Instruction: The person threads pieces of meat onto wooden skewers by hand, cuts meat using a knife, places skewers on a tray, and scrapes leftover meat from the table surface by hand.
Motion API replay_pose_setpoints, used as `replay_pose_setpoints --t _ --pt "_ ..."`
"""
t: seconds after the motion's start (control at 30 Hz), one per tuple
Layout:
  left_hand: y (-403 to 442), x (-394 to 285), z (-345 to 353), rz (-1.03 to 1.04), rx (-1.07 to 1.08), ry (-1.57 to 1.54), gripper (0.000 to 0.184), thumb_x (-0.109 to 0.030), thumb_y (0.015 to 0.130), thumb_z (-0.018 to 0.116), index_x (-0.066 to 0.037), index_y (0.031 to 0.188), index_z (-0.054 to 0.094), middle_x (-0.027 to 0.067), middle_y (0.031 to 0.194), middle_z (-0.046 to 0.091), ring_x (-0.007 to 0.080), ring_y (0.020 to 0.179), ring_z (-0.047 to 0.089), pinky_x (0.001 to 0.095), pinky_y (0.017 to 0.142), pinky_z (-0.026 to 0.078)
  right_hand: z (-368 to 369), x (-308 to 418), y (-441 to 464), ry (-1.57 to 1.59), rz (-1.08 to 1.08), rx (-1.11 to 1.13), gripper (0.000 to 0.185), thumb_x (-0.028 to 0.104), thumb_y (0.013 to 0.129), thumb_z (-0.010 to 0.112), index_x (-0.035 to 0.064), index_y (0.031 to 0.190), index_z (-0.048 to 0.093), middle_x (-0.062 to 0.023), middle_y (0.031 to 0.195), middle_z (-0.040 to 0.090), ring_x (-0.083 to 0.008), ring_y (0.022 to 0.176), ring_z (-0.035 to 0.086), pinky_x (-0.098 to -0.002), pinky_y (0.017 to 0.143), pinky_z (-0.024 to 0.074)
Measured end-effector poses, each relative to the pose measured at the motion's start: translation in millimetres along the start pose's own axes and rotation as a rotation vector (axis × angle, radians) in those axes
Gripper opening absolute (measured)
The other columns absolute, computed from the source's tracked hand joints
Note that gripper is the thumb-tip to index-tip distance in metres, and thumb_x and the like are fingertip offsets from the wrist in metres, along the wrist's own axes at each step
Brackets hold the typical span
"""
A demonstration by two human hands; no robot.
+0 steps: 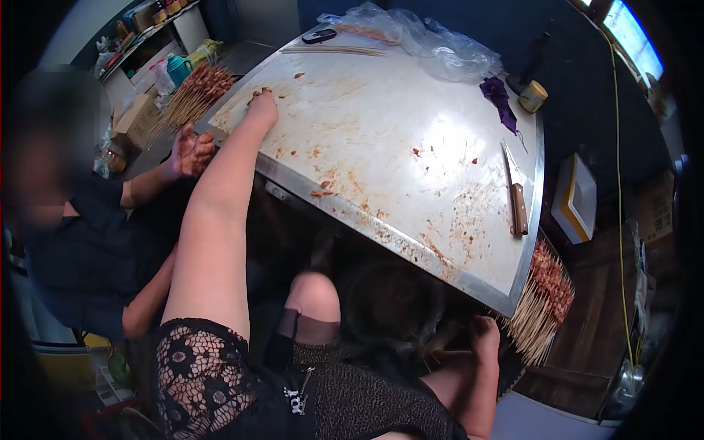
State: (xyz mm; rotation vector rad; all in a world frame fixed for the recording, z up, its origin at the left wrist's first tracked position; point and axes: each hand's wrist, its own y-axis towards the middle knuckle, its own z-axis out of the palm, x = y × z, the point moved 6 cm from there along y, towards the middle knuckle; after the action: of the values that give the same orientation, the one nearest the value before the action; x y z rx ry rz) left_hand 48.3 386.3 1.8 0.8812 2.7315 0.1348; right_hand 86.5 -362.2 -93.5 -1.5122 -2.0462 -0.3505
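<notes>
My left hand (263, 108) reaches across to the left part of the metal-topped table (352, 117). Its fingers are curled down at the surface, with dark, wet-looking bits at the fingertips; what they grip is too small to name. Below the table's near right corner is my right hand (485, 336), its fingers bent inward and partly in shadow. Anything inside it stays hidden. Just right of that hand, a thick bundle of meat skewers (546, 293) stands against the table's side. Red-brown smears and small meat scraps (323, 192) lie across the tabletop.
A knife (518, 198) lies along the right edge, near a purple cloth (499, 103) and a jar (532, 96). Clear plastic bags (440, 51), a phone (319, 35) and bare sticks (334, 50) are at the back. At left, a co-worker's hand (192, 152) is beside more skewers (194, 92).
</notes>
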Motion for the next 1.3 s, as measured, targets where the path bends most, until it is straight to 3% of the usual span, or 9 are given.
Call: replay_pose_setpoints --t 0.37,0.5,0.57,0.7,0.77,0.83,0.97,1.1,1.3 --pt "23 -44 4 0.334 0.08 0.294 0.026 -0.013 0.089 0.044 -0.003 0.103 0.064 0.0174 0.104 0.064 0.0333 0.091 0.063 0.0403 0.08 0.051 7 3 14 -0.063 -0.13 0.018 0.021 0.004 0.077 0.065 -0.0021 0.097 0.062 -0.0134 0.098 0.064 -0.0223 0.093 0.062 -0.0309 0.084 0.0475" --pt "70 -23 29 0.252 -0.154 -0.212 0.03 -0.012 0.087 0.046 -0.005 0.113 0.06 0.0181 0.1 0.064 0.0312 0.094 0.062 0.0392 0.079 0.05 7 17 17 -0.126 0.051 0.155 0.026 0.005 0.082 0.06 -0.0017 0.107 0.058 -0.0115 0.106 0.061 -0.0217 0.1 0.059 -0.0317 0.087 0.0456" --pt "84 -43 30 0.189 -0.214 -0.225 0.033 -0.011 0.087 0.046 -0.004 0.116 0.058 0.0174 0.104 0.064 0.0307 0.098 0.061 0.0384 0.08 0.051 15 4 10 0.795 0.436 0.068 0.033 0.004 0.086 0.054 -0.0001 0.119 0.051 -0.0097 0.118 0.057 -0.0217 0.107 0.055 -0.0323 0.091 0.0434" --pt "99 -67 55 0.17 -0.083 0.058 0.03 -0.012 0.088 0.045 -0.004 0.114 0.058 0.0186 0.106 0.063 0.0332 0.103 0.059 0.0427 0.082 0.05 20 -4 15 0.785 0.531 0.108 0.039 0.001 0.089 0.049 0.0014 0.127 0.044 -0.0084 0.125 0.052 -0.0222 0.112 0.052 -0.0322 0.094 0.0416" --pt "105 -70 64 0.244 -0.06 0.183 0.028 -0.016 0.09 0.042 -0.003 0.107 0.06 0.0203 0.105 0.063 0.035 0.101 0.06 0.0444 0.082 0.05 10 12 11 0.884 0.52 0.057 0.038 0.021 0.087 0.055 0.0038 0.121 0.053 -0.0128 0.115 0.059 -0.0246 0.102 0.057 -0.0341 0.082 0.0453" --pt "85 -81 47 0.261 -0.022 0.151 0.031 -0.017 0.092 0.038 0.0 0.096 0.063 0.0224 0.103 0.062 0.0362 0.095 0.062 0.0448 0.081 0.051 15 -18 13 0.194 0.035 0.019 0.036 0.015 0.082 0.058 0.0043 0.117 0.056 -0.019 0.109 0.061 -0.03 0.1 0.059 -0.0371 0.081 0.0458" --pt "82 -60 51 0.508 -0.093 0.136 0.027 -0.018 0.087 0.045 0.0 0.092 0.064 0.0249 0.094 0.062 0.0404 0.087 0.061 0.048 0.076 0.048 -10 20 8 0.188 0.325 0.167 0.026 0.012 0.075 0.063 0.0046 0.1 0.064 -0.019 0.1 0.062 -0.0344 0.095 0.059 -0.0379 0.081 0.0468" --pt "63 -42 59 0.641 -0.154 0.133 0.024 -0.013 0.084 0.045 0.002 0.083 0.063 0.0247 0.085 0.062 0.0407 0.081 0.061 0.0475 0.07 0.047 -13 12 -2 -0.084 -0.01 0.031 0.026 0.017 0.073 0.066 0.0079 0.097 0.067 -0.0146 0.095 0.062 -0.0325 0.093 0.059 -0.041 0.081 0.0486" --pt "-18 -56 27 0.705 -0.118 0.13 0.016 -0.008 0.079 0.048 0.002 0.075 0.06 0.0251 0.078 0.059 0.0405 0.076 0.059 0.0474 0.067 0.044 -15 -4 -18 -0.171 -0.056 0.018 0.022 0.02 0.074 0.062 0.0079 0.091 0.068 -0.0134 0.091 0.061 -0.0319 0.093 0.059 -0.0424 0.081 0.0488"
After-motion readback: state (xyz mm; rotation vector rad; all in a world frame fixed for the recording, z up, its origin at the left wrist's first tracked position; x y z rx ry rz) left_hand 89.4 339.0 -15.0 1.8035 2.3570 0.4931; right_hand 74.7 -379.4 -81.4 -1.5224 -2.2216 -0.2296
